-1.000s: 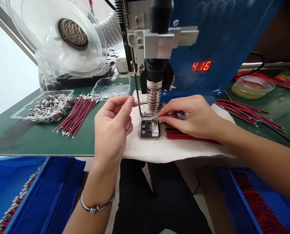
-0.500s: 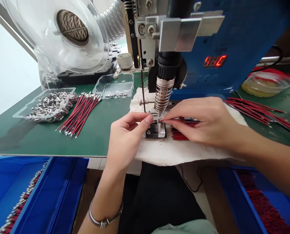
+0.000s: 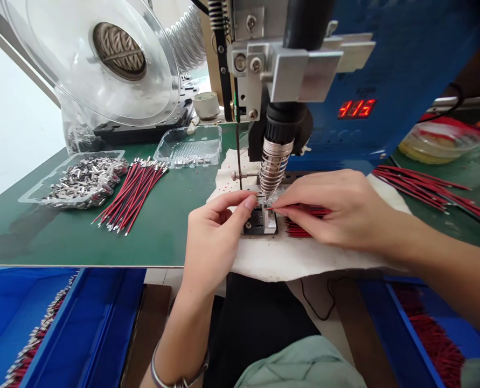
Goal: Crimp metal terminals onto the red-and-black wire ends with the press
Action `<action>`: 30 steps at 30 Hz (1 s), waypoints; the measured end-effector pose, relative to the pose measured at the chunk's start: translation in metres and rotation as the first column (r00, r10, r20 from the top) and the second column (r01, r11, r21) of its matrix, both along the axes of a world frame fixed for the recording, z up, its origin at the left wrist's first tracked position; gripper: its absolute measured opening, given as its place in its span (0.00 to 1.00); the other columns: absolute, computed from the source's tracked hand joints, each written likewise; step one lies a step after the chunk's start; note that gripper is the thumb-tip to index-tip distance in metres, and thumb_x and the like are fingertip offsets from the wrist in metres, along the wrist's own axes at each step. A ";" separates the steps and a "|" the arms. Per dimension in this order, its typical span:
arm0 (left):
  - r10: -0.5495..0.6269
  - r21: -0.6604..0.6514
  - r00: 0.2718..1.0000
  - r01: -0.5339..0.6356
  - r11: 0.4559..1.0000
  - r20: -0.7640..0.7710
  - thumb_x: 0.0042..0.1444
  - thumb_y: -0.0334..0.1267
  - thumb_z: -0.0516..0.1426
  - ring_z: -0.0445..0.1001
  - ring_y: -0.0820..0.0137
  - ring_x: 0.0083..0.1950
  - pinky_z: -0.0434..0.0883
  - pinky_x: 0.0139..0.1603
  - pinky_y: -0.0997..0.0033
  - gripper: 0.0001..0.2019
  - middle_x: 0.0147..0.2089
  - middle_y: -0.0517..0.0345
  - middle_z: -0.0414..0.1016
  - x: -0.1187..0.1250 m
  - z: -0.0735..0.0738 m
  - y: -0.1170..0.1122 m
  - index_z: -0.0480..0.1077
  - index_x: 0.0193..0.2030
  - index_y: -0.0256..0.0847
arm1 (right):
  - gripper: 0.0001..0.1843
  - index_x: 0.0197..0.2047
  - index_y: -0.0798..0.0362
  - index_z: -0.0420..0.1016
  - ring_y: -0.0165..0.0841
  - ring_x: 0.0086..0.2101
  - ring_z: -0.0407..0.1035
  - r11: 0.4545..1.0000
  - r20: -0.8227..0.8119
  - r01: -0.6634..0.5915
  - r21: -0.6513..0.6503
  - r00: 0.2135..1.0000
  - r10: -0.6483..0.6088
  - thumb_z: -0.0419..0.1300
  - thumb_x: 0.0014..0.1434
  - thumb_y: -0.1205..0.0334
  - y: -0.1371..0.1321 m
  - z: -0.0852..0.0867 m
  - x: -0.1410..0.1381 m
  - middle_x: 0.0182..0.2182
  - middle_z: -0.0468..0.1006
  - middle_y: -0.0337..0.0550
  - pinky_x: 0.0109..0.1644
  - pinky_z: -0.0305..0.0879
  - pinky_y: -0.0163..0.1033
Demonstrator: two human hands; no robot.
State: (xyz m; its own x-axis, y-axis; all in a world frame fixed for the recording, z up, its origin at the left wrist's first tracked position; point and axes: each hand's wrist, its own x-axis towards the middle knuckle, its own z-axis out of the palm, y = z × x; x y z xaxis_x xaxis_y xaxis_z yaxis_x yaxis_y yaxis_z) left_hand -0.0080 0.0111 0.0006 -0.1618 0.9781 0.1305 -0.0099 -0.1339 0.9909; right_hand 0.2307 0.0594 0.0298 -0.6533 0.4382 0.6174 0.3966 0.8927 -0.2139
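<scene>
My left hand is closed in a pinch at the left of the small soldering fixture, its fingertips on a small metal part that is mostly hidden. From the right, my right hand pinches a thin red wire, whose end reaches to the fixture. Just above that spot is the tip of the soldering iron, wrapped in a spring coil. Beneath my right hand lies a bundle of red and black wires, partly covered.
A clear tray of metal connectors stands at left, beside a pile of red-black wires with connectors. Behind is another clear tray. More wires lie at right. Blue bins stand below the table edge. The blue machine rises behind.
The soldering iron head has come down a little towards the fixture. The red display now shows different characters. Both hands keep their pinches at the fixture; the whole view has shifted slightly.
</scene>
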 end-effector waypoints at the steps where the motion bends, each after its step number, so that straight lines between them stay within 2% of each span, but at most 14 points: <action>1: 0.001 0.010 1.000 -0.001 1.000 0.016 0.68 0.45 0.81 0.68 0.73 0.30 0.64 0.30 0.72 0.05 0.33 0.58 0.86 0.000 0.000 0.000 0.97 0.43 0.50 | 0.14 0.49 0.45 0.93 0.40 0.35 0.87 1.000 -0.001 -0.001 -0.006 1.000 0.001 0.65 0.81 0.68 0.001 0.000 0.000 0.39 0.95 0.42 0.40 0.79 0.45; 3: -0.001 0.032 0.998 -0.001 0.999 0.062 0.66 0.44 0.82 0.69 0.73 0.29 0.63 0.28 0.73 0.06 0.34 0.57 0.87 0.001 0.000 0.001 0.96 0.43 0.47 | 0.13 0.48 0.46 0.93 0.40 0.35 0.87 1.000 -0.007 -0.012 -0.025 1.000 0.012 0.66 0.81 0.67 0.002 0.000 0.000 0.40 0.95 0.43 0.40 0.78 0.45; 5: 0.004 0.034 0.992 -0.009 0.999 0.125 0.65 0.42 0.82 0.65 0.75 0.27 0.60 0.25 0.73 0.06 0.33 0.57 0.86 0.003 0.004 0.002 0.95 0.44 0.45 | 0.12 0.47 0.46 0.93 0.39 0.35 0.86 0.999 -0.008 -0.021 -0.049 1.000 0.021 0.66 0.80 0.67 0.003 0.001 0.000 0.41 0.96 0.43 0.40 0.77 0.44; 9: 0.038 0.016 0.972 -0.042 0.999 0.234 0.68 0.34 0.76 0.55 0.81 0.22 0.53 0.19 0.76 0.02 0.39 0.55 0.87 0.009 0.022 0.002 0.93 0.45 0.43 | 0.12 0.47 0.45 0.93 0.40 0.37 0.88 0.996 0.005 0.030 -0.086 1.000 -0.030 0.66 0.80 0.65 0.001 0.001 0.001 0.41 0.96 0.43 0.41 0.79 0.45; 12: 0.084 -0.005 0.956 -0.087 0.996 0.280 0.67 0.27 0.69 0.52 0.82 0.22 0.49 0.18 0.77 0.08 0.38 0.59 0.79 0.016 0.032 0.004 0.91 0.45 0.42 | 0.12 0.48 0.45 0.94 0.42 0.38 0.89 0.996 0.003 0.047 -0.082 0.999 -0.047 0.66 0.79 0.65 0.000 0.000 0.001 0.42 0.97 0.44 0.42 0.80 0.46; 14: 0.088 -0.039 0.951 -0.080 0.996 0.295 0.65 0.26 0.66 0.51 0.81 0.22 0.48 0.18 0.77 0.09 0.35 0.62 0.71 0.020 0.031 0.006 0.90 0.43 0.41 | 0.13 0.48 0.45 0.94 0.42 0.38 0.89 0.996 -0.014 0.046 -0.074 0.999 -0.047 0.66 0.79 0.65 0.000 0.000 0.000 0.42 0.97 0.44 0.42 0.81 0.47; 16: 0.058 -0.051 0.954 -0.045 0.998 0.294 0.67 0.28 0.68 0.50 0.81 0.22 0.48 0.18 0.76 0.07 0.35 0.62 0.70 0.022 0.023 0.006 0.89 0.43 0.42 | 0.13 0.47 0.45 0.94 0.42 0.37 0.89 0.997 -0.033 0.042 -0.070 0.998 -0.044 0.66 0.79 0.65 0.001 0.001 0.000 0.41 0.97 0.44 0.42 0.82 0.47; 18: 0.039 -0.017 0.965 -0.036 0.999 0.259 0.71 0.34 0.71 0.55 0.80 0.23 0.53 0.19 0.75 0.03 0.38 0.60 0.77 0.020 0.014 0.005 0.89 0.49 0.44 | 0.13 0.46 0.44 0.94 0.42 0.36 0.89 0.996 -0.045 0.040 -0.076 0.998 -0.043 0.66 0.79 0.65 0.001 0.002 0.000 0.40 0.96 0.43 0.42 0.82 0.47; 20: 0.057 0.031 0.976 -0.065 0.997 0.209 0.74 0.41 0.74 0.67 0.76 0.27 0.63 0.23 0.73 0.06 0.42 0.58 0.84 0.018 0.007 0.004 0.87 0.53 0.46 | 0.13 0.45 0.42 0.94 0.42 0.37 0.90 0.993 -0.044 0.051 -0.103 0.997 -0.056 0.67 0.79 0.64 0.001 0.003 0.000 0.41 0.97 0.42 0.42 0.83 0.47; 22: 0.071 0.047 0.983 -0.080 0.996 0.171 0.74 0.45 0.76 0.81 0.70 0.35 0.74 0.31 0.72 0.09 0.43 0.55 0.88 0.016 0.004 0.003 0.84 0.50 0.46 | 0.12 0.46 0.40 0.94 0.42 0.36 0.89 0.988 -0.044 0.076 -0.135 0.996 -0.082 0.68 0.78 0.63 -0.001 0.003 -0.001 0.42 0.97 0.41 0.41 0.83 0.48; 24: 0.046 0.045 0.988 -0.054 0.998 0.148 0.72 0.47 0.78 0.88 0.65 0.43 0.81 0.40 0.70 0.13 0.42 0.54 0.89 0.015 0.004 0.003 0.83 0.46 0.45 | 0.11 0.46 0.40 0.94 0.41 0.33 0.86 0.982 -0.048 0.098 -0.161 0.993 -0.107 0.69 0.78 0.61 -0.002 0.003 -0.001 0.40 0.96 0.40 0.40 0.82 0.48; 27: 0.011 0.045 0.993 -0.017 0.999 0.116 0.69 0.48 0.81 0.90 0.62 0.47 0.83 0.46 0.67 0.13 0.43 0.54 0.91 0.015 0.005 0.004 0.87 0.44 0.45 | 0.10 0.45 0.41 0.94 0.39 0.29 0.82 0.973 -0.064 0.115 -0.198 0.990 -0.130 0.69 0.77 0.61 -0.004 0.004 -0.001 0.36 0.95 0.39 0.38 0.80 0.46; 30: 0.003 0.021 0.993 -0.006 1.000 0.116 0.67 0.48 0.82 0.86 0.64 0.43 0.80 0.43 0.68 0.11 0.41 0.56 0.90 0.013 0.003 0.002 0.91 0.45 0.46 | 0.09 0.44 0.43 0.93 0.39 0.29 0.83 0.959 -0.077 0.126 -0.254 0.986 -0.150 0.70 0.77 0.62 -0.004 0.005 -0.001 0.36 0.95 0.39 0.37 0.79 0.46</action>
